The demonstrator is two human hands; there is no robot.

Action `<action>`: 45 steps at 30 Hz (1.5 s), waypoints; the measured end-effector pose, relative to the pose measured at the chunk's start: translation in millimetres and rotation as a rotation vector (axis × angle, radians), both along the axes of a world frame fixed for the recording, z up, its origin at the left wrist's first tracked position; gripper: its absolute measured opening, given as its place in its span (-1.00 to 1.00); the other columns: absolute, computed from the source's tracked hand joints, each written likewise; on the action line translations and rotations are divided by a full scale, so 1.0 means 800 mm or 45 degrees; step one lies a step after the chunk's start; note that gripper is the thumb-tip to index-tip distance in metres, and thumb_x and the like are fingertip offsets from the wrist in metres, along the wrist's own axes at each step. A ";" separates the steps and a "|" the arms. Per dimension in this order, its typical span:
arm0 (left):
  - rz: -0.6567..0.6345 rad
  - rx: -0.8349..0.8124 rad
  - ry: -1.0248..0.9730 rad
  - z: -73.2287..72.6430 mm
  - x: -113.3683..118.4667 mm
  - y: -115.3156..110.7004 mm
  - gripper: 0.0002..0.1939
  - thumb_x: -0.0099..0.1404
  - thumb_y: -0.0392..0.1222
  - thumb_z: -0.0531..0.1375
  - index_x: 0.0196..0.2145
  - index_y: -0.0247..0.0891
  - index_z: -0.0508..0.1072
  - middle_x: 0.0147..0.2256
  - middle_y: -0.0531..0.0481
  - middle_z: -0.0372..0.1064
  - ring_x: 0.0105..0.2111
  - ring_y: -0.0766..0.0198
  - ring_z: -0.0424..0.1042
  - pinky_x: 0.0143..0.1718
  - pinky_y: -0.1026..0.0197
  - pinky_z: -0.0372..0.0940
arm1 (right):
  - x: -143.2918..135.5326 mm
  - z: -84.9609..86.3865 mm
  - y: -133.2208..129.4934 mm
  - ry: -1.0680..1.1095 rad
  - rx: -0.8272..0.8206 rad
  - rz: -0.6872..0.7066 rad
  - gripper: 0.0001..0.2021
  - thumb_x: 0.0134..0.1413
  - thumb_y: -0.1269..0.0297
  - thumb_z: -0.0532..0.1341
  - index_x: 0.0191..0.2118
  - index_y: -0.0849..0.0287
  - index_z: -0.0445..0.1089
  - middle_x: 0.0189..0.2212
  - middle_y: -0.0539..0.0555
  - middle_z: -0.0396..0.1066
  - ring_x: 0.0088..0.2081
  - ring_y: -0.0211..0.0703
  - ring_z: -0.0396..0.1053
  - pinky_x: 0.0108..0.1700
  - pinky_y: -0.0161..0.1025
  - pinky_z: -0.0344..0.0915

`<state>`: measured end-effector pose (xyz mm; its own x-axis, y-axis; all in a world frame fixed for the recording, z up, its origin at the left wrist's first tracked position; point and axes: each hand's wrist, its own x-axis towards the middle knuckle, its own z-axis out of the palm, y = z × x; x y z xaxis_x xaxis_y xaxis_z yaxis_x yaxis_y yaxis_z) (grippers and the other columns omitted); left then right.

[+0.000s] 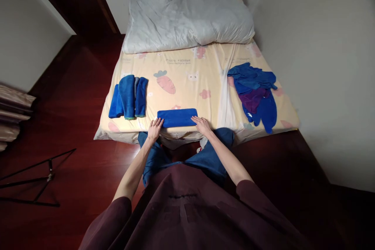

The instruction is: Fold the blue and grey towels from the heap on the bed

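A blue cloth (177,118), folded into a long flat strip, lies crosswise near the front edge of the bed. My left hand (155,129) rests at its left end, fingers stretched forward and touching the cloth. At the right end, my right hand (201,124) lies with extended fingers over the corner. Both thumbs are hard to make out. Left of the strip, several folded blue cloths (126,95) lie side by side, with one grey edge among them. To the right is a loose heap of blue cloths (253,78) with a purple cloth (253,99) in it.
The bed (187,80) has a yellow sheet printed with carrots and rabbits. A bunched pale quilt (187,17) covers its head end. White wall (322,66) borders the right side. Black tripod legs (48,177) stand on the dark red floor at left, near a curtain (13,109).
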<state>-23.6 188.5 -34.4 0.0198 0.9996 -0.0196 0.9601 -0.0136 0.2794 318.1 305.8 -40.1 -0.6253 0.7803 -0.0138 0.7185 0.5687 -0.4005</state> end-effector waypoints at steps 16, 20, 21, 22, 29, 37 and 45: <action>0.246 0.069 -0.440 -0.015 -0.033 0.002 -0.56 0.46 -0.09 0.10 0.19 -0.31 0.46 -0.09 -0.25 0.52 0.05 -0.05 0.46 0.17 -0.05 0.37 | 0.016 -0.033 0.015 0.658 -0.323 -0.504 -0.60 0.17 0.10 0.27 0.05 0.19 0.52 -0.15 0.14 0.61 -0.16 -0.03 0.56 -0.01 -0.09 0.51; 0.446 0.025 -0.498 -0.019 -0.026 0.005 -0.55 0.49 0.02 0.10 0.18 -0.30 0.43 -0.15 -0.25 0.50 0.00 -0.08 0.49 0.13 -0.08 0.36 | 0.009 -0.032 0.017 0.683 -0.335 -0.598 -0.58 0.18 -0.01 0.24 0.01 0.18 0.49 -0.21 0.16 0.57 -0.19 -0.01 0.52 -0.05 -0.09 0.49; 0.471 0.014 -0.514 -0.020 -0.025 0.006 -0.56 0.49 0.03 0.10 0.17 -0.28 0.43 -0.14 -0.25 0.51 0.00 -0.09 0.49 0.13 -0.08 0.35 | 0.007 -0.031 0.017 0.683 -0.340 -0.608 -0.58 0.19 -0.03 0.23 0.00 0.18 0.49 -0.21 0.16 0.57 -0.18 -0.01 0.51 -0.05 -0.10 0.48; 0.489 0.006 -0.529 -0.020 -0.025 0.007 -0.57 0.49 0.03 0.10 0.16 -0.26 0.43 -0.14 -0.25 0.51 0.01 -0.10 0.49 0.13 -0.09 0.34 | 0.005 -0.029 0.018 0.679 -0.348 -0.615 -0.58 0.20 -0.04 0.22 -0.01 0.17 0.48 -0.21 0.16 0.56 -0.18 -0.02 0.51 -0.05 -0.11 0.48; 0.524 -0.011 -0.558 -0.016 -0.023 0.013 -0.57 0.49 0.01 0.08 0.15 -0.31 0.42 -0.15 -0.32 0.53 0.00 -0.16 0.50 0.12 -0.14 0.32 | -0.007 -0.012 0.020 0.501 -0.356 -0.644 -0.59 0.29 -0.02 0.13 0.00 0.19 0.48 -0.22 0.17 0.55 -0.19 -0.02 0.51 -0.07 -0.15 0.47; 0.165 0.339 -0.289 0.003 0.015 -0.005 -0.43 0.51 -0.14 0.01 0.40 -0.33 0.24 0.42 -0.35 0.11 0.43 -0.12 0.08 0.42 -0.18 0.02 | -0.030 0.010 -0.030 0.121 0.213 -0.342 -0.42 0.47 0.11 0.01 0.48 0.19 0.11 0.51 0.24 -0.02 0.52 0.14 -0.09 0.50 0.21 -0.11; -0.074 0.156 -0.176 -0.006 0.056 0.012 -0.32 0.47 -0.13 0.01 0.47 -0.37 0.12 0.49 -0.29 -0.09 0.51 -0.07 -0.14 0.50 -0.20 -0.17 | -0.063 0.002 -0.038 -0.128 0.176 0.037 -0.35 0.44 0.18 0.05 0.55 0.16 -0.04 0.56 0.13 -0.21 0.56 0.04 -0.25 0.55 0.14 -0.23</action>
<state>21.0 198.2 -39.1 0.0719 0.9914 0.1094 0.9093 -0.1102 0.4012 267.7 275.6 -38.3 -0.6487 0.7605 0.0285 0.7333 0.6347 -0.2437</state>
